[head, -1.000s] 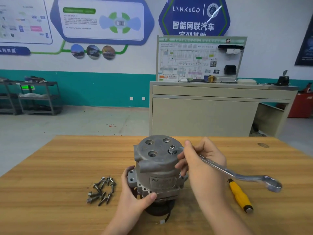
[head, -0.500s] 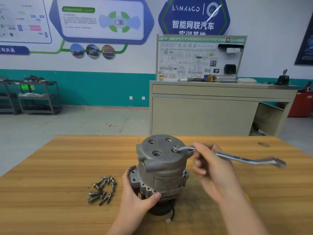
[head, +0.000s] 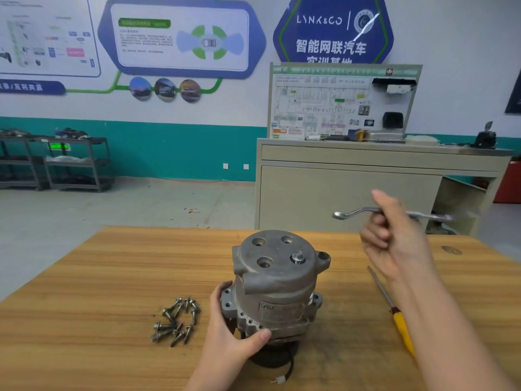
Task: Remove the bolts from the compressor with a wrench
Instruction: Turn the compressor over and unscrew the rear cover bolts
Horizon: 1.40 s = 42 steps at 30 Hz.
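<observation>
A grey metal compressor [head: 277, 280] stands upright on the wooden table [head: 98, 277]. One bolt [head: 298, 257] sticks up from its top face, beside three bare holes. My left hand [head: 228, 331] grips the compressor's lower flange from the left. My right hand [head: 394, 238] holds a silver wrench [head: 355, 212] in the air, up and to the right of the compressor, clear of the bolt. The wrench's ring end points left.
Several loose bolts [head: 176, 321] lie in a heap on the table left of the compressor. A yellow-handled screwdriver [head: 394, 314] lies to the right. A beige cabinet [head: 352, 190] with a display board stands behind the table. Grey carts [head: 56, 165] are at far left.
My right hand has lifted the wrench off the bolt and carried it up and to the right. The bolt now stands exposed and raised on the compressor's top. My left hand still holds the base.
</observation>
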### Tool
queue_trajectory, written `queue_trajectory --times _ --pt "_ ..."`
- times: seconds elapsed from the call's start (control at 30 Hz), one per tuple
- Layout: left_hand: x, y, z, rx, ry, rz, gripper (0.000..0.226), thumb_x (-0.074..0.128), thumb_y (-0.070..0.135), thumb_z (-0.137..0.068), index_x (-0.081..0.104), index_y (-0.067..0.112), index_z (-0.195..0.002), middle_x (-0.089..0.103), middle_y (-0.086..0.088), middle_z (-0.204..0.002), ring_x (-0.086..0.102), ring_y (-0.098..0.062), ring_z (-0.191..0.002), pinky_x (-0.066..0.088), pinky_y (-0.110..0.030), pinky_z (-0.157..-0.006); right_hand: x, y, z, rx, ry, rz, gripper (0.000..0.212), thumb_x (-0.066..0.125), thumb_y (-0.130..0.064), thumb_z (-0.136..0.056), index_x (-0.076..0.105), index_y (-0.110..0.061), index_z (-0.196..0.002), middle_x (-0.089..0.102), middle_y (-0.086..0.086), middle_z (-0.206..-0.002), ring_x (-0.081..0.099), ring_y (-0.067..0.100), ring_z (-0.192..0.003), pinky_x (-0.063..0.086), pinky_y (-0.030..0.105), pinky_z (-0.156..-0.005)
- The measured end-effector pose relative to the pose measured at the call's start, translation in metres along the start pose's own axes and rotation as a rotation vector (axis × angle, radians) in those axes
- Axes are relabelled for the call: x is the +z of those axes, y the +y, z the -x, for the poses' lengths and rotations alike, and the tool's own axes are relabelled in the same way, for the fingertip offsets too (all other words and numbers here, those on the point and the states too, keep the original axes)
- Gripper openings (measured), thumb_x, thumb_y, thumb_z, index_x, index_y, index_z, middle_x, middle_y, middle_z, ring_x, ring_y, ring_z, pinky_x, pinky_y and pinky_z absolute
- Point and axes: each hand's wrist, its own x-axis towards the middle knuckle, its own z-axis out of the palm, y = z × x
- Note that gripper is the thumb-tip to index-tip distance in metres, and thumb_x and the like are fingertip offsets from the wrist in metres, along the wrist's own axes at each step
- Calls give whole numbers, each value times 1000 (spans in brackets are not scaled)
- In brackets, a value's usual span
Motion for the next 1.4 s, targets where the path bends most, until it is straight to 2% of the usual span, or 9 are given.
queue_trajectory --times 0.33,0.5,0.57,0.7,0.83,1.03,1.13,1.27,1.4 --pt "1 -1 0 2 -4 -20 104 88 50 -38 31 48 -125 52 5 -133 61 -4 -112 50 -21 -93 3 65 82 -600 90 587 35 65 -10 -86 46 -12 -57 59 10 -54 53 12 -37 43 19 -39" --pt "1 -1 1 -7 8 -26 102 86 48 -37 33 44 -124 55 4 -127 60 7 -105 47 -5 -79 19 72 89 -721 94 702 41 66 -30 -83 38 -15 -56 42 9 -49 39 12 -39 32 18 -41" --pt "1 -1 0 -4 11 -27 101 86 48 -37 34 43 -123 57 3 -125 61 7 -104 46 -4 -78 22 74 89 -783 115 846 40 67 -23 -84 35 -13 -63 38 8 -55 33 11 -46 28 15 -44" --pt "1 -2 0 -7 18 -10 102 87 46 -35 33 47 -122 59 -5 -127 63 -13 -111 49 -19 -90 24 77 96 -880 -2 1108 41 58 -29 -90 25 -24 -65 27 -2 -56 27 8 -48 25 19 -44" --pt "0 1 0 -11 14 -44 100 84 50 -35 33 45 -121 56 6 -124 59 11 -104 44 -2 -77 10 73 101 -572 31 712 29 63 -43 -80 53 -22 -63 50 1 -51 42 2 -42 34 15 -41" --pt "2 7 -2 -16 15 -54 99 82 50 -35 33 41 -121 51 12 -124 54 19 -100 42 0 -75 -18 45 45 1 30 170 11 69 -19 -79 65 -13 -71 54 2 -52 46 9 -39 30 17 -32" --pt "2 6 -3 -10 8 -65 103 84 53 -35 33 39 -123 51 14 -123 54 20 -101 43 0 -78 -12 33 -7 245 2 336 16 60 -10 -91 60 0 -79 51 0 -48 40 3 -35 27 13 -30" --pt "2 4 -3 -37 0 -50 109 90 50 -34 32 39 -126 56 9 -124 61 6 -105 50 -15 -88 21 28 -55 591 -189 647 17 58 -13 -94 58 -3 -80 44 -3 -45 33 1 -31 23 10 -28" --pt "1 3 -2 -42 2 -63 112 89 56 -31 31 40 -125 53 11 -127 58 7 -107 47 -13 -89 55 42 -64 621 -470 931 20 55 -20 -97 60 -8 -83 39 -6 -44 28 2 -32 20 13 -30"
